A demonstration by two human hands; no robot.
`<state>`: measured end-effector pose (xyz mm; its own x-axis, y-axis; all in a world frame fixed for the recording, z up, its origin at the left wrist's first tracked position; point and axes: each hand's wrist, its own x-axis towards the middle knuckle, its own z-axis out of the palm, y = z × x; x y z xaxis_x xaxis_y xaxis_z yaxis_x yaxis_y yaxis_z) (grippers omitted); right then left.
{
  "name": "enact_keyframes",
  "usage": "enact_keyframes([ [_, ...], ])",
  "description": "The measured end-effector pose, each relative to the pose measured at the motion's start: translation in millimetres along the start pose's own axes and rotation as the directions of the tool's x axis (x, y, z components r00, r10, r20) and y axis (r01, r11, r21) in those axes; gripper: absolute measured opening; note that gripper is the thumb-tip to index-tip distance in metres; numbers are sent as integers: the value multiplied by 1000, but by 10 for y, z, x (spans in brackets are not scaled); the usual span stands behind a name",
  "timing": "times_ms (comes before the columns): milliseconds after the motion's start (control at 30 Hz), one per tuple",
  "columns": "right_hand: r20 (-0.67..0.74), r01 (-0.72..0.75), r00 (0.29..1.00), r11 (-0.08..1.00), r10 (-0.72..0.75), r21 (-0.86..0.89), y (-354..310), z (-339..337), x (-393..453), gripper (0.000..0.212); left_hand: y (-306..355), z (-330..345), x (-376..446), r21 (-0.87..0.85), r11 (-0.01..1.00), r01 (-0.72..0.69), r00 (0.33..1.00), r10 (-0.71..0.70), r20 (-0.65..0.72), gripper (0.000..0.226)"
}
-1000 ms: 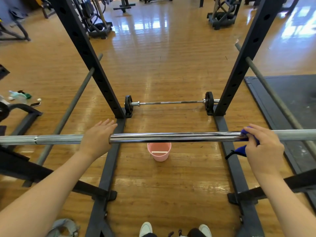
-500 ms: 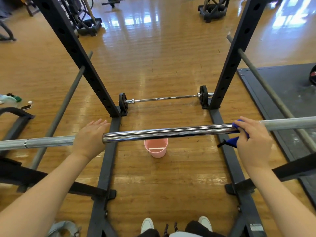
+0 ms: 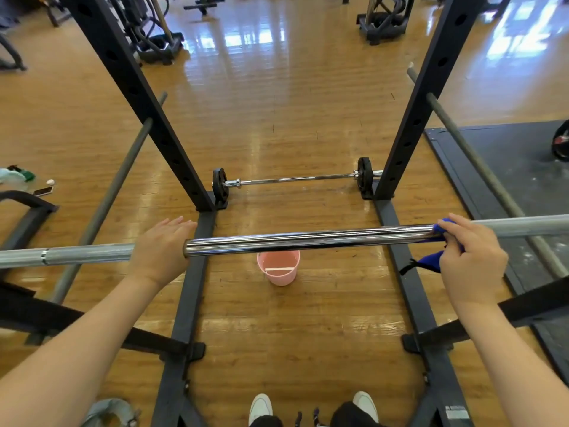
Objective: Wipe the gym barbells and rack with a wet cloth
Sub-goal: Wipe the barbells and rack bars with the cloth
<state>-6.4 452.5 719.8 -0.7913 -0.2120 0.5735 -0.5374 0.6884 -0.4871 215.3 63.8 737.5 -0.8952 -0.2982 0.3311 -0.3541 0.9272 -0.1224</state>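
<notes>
As seen from the head camera, looking forward and down: a person stands at the near side of a black rack, both bare forearms reaching to a bar.

Barbell (image 3: 308, 238): chrome bar running left to right across the near middle of the scene, slightly higher at its right end; polished between the hands, duller and knurled outside them.

Left hand (image 3: 160, 251): laid over the bar left of centre, palm down, fingers straight and pointing far; this grip is open, with nothing curled round the bar.

Right hand (image 3: 471, 257): on the bar right of centre, fingers and thumb curled; this grip is closed on the cloth, pressing it against the bar.

Blue cloth (image 3: 431, 260): wrapped about the bar under the right hand, a loose corner hanging below to the left of the wrist.

Rack (image 3: 135, 97): two dark perforated uprights rising far left and far right, with base rails running toward the viewer on either side.

Second barbell (image 3: 295, 179): thinner, with small black plates, lying on the floor between the uprights.

Pink bucket (image 3: 278, 268): standing on the wooden floor (image 3: 292, 334) below the near bar, between the base rails.

White shoes (image 3: 260, 408): at the near edge.
</notes>
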Motion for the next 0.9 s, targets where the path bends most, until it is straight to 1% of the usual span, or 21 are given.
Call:
enact_keyframes([
  [67, -18, -84, 996, 996, 85, 33, -62, 39, 52, 20, -28, 40, 2, -8, 1000, 0, 1000, 0, 8, 49],
  [100, -12, -97, 995, 994, 98, 40, -105, 55, 49, 20, -42, 58, 4, -15, 1000, -3, 1000, 3, 15, 49],
  [133, 1, -77, 997, 996, 77, 46, -152, 66, 28, 20, -54, 72, 5, -20, 1000, -6, 1000, 6, 20, 48],
  [233, 64, 51, 996, 997, -55, 60, -190, 68, -109, 24, -65, 85, 3, -23, 1000, 2, 1000, -2, 29, 46],
  [300, 60, 68, 996, 997, -69, 33, -109, 34, -148, 27, -67, 93, -3, -18, 1000, 9, 999, -8, 38, 46],
  [433, -33, -46, 998, 999, 45, -20, 57, -33, -26, 23, -58, 73, 5, -13, 1000, 14, 998, -13, 67, 44],
  [500, -33, -79, 996, 997, 79, -4, -4, -19, 11, 21, -57, 65, 1, -11, 1000, 6, 997, -5, 77, 43],
  [533, -18, -70, 997, 997, 70, 9, -59, 3, 7, 21, -57, 63, 4, -11, 1000, 5, 997, -4, 82, 44],
  [600, 25, -8, 1000, 1000, 7, 28, -137, 46, -37, 22, -54, 51, 6, -12, 1000, 16, 995, -15, 97, 48],
  [700, 60, 58, 996, 998, -60, 26, -81, 41, -69, 26, -10, 32, -18, -16, 998, 55, 995, -53, 82, 53],
  [800, 22, 63, 998, 998, -63, 17, -20, 17, -46, 25, 47, 49, -84, -27, 996, 82, 996, -81, 33, 57],
  [867, -2, 43, 999, 999, -43, 23, -40, 33, -37, 24, 47, 82, -106, 4, 996, 84, 994, -84, 63, 68],
  [900, -7, 26, 1000, 999, -26, 26, -55, 42, -41, 23, 35, 95, -97, 29, 997, 77, 994, -79, 74, 69],
])
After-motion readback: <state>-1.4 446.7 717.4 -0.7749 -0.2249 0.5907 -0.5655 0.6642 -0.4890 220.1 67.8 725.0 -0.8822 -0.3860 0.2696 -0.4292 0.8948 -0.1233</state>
